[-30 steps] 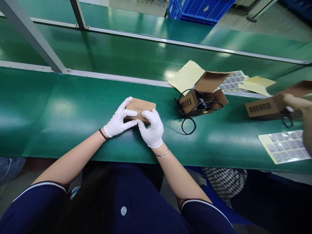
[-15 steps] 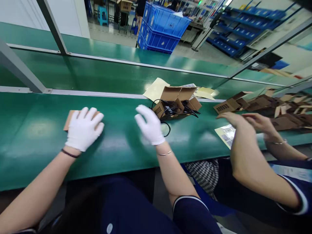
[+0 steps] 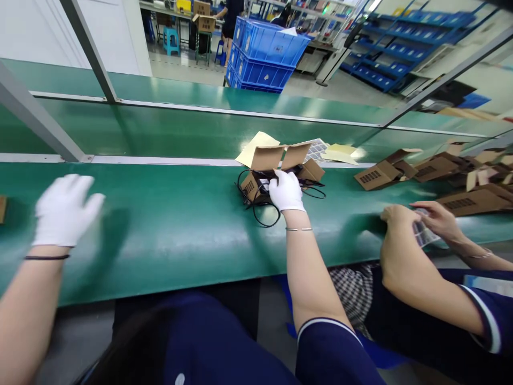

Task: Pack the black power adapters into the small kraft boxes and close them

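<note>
My right hand point(image 3: 286, 191), in a white glove, rests on an open brown cardboard box point(image 3: 276, 166) with a black cable point(image 3: 262, 211) spilling out of it onto the green belt point(image 3: 180, 219). Its fingers curl over the box's contents. My left hand point(image 3: 64, 208), also gloved, hovers over the belt at the left with fingers spread and nothing in it. A closed brown box point(image 3: 2, 207) sits just at the frame's left edge, beyond that hand.
A co-worker's bare hands point(image 3: 417, 222) at my right handle a sticker sheet. Several open cardboard boxes point(image 3: 436, 171) lie at the right. Yellow paper sheets point(image 3: 256, 145) and a label sheet lie behind the open box. Blue crates point(image 3: 264, 59) stand beyond the belts.
My left hand pushed the closed box away to the left and let it go. My right hand reached rightward onto the open box with the cable.
</note>
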Available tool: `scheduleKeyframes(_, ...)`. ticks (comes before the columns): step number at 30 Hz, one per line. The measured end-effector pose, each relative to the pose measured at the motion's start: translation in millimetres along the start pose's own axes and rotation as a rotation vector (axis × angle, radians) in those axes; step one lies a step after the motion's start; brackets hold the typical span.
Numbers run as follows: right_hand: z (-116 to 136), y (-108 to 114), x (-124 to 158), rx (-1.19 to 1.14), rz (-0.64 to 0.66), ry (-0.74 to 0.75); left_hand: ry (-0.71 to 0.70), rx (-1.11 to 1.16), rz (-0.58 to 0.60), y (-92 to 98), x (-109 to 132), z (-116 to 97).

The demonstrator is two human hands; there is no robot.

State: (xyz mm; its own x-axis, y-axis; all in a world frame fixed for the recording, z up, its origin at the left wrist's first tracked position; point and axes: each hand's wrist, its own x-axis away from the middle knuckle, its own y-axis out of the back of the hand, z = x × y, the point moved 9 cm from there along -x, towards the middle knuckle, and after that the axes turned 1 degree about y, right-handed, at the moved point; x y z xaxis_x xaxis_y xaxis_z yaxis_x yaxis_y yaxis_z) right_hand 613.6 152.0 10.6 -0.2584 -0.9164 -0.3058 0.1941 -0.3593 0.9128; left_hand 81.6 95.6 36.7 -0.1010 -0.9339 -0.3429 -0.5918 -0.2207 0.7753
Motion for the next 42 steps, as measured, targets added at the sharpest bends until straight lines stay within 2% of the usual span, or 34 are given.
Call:
scheduleKeyframes(1, 9.6, -0.4, 6.8, -0.004, 0.001, 0.010, -0.002, -0.091, -0.069, -14.1, -0.4, -15.7)
scheduleKeyframes(2, 20.3, -0.2, 14.2, -0.013, 0.006, 0.025, -0.031, -0.118, -0.031, -39.0, -1.3, -35.8)
scheduleKeyframes(5, 58.5, 0.5, 43.1, -0.076, 0.064, 0.083, -0.101, 0.042, 0.215, -117.5, -2.3, -100.8)
scheduleKeyframes(7, 83.1, -1.8, 67.7, -0.087, 0.151, 0.087, -0.038, 0.180, 0.299, -148.1, -2.8, -128.1)
scheduleKeyframes(9, 104.8, -6.7, 93.8, -0.051, 0.263, 0.082, 0.064, 0.284, 0.332, -161.1, -2.3, -134.9)
scheduleKeyframes(11, 124.2, -12.3, 117.0, -0.024, 0.373, 0.103, 0.173, 0.330, 0.314, -158.8, -0.2, -121.1)
scheduleKeyframes(13, 138.4, -17.1, 132.7, -0.018, 0.449, 0.131, 0.283, 0.367, 0.296, -149.6, 4.7, -94.8)
scheduleKeyframes(15, 145.9, -21.9, 139.6, -0.010, 0.489, 0.148, 0.370, 0.468, 0.328, -142.7, 12.1, -70.7)
scheduleKeyframes(17, 149.1, -28.0, 140.9, -0.025, 0.517, 0.173, 0.397, 0.616, 0.382, -137.6, 18.5, -59.4)
scheduleKeyframes(20, 149.3, -32.1, 134.9, -0.118, 0.501, 0.209, 0.382, 0.688, 0.347, -119.5, 21.0, -54.9)
scheduleKeyframes(22, 148.8, -20.2, 124.0, -0.162, 0.365, 0.225, 0.382, 0.573, 0.267, -100.9, 20.8, -52.6)
scheduleKeyframes(24, 159.6, 3.8, 114.3, -0.152, 0.160, 0.323, 0.374, 0.433, 0.202, -81.8, 20.6, -55.1)
scheduleKeyframes(26, 187.7, 21.2, 112.8, -0.100, 0.076, 0.533, 0.348, 0.389, 0.153, -65.5, 19.9, -65.7)
scheduleKeyframes(28, 219.2, 20.6, 115.6, 0.001, 0.178, 0.735, 0.303, 0.434, 0.108, -52.9, 19.1, -83.5)
scheduleKeyframes(29, 230.4, 16.1, 115.4, 0.068, 0.258, 0.782, 0.277, 0.476, 0.090, -48.6, 19.2, -93.8)
scheduleKeyframes(31, 242.4, 6.2, 109.8, 0.195, 0.391, 0.776, 0.229, 0.567, 0.098, -46.8, 21.4, -113.9)
scheduleKeyframes(34, 247.4, -3.2, 99.4, 0.276, 0.487, 0.715, 0.181, 0.612, 0.202, -59.4, 30.4, -131.4)
scheduleKeyframes(36, 246.4, -6.0, 95.6, 0.269, 0.510, 0.695, 0.163, 0.480, 0.282, -71.6, 38.6, -130.1)
scheduleKeyframes(40, 237.2, -0.9, 91.2, 0.192, 0.457, 0.619, 0.083, 0.001, 0.261, -77.9, 44.3, -120.5)
scheduleKeyframes(42, 236.7, 3.7, 93.6, 0.168, 0.412, 0.628, 0.032, -0.125, 0.296, -82.9, 42.6, -125.0)
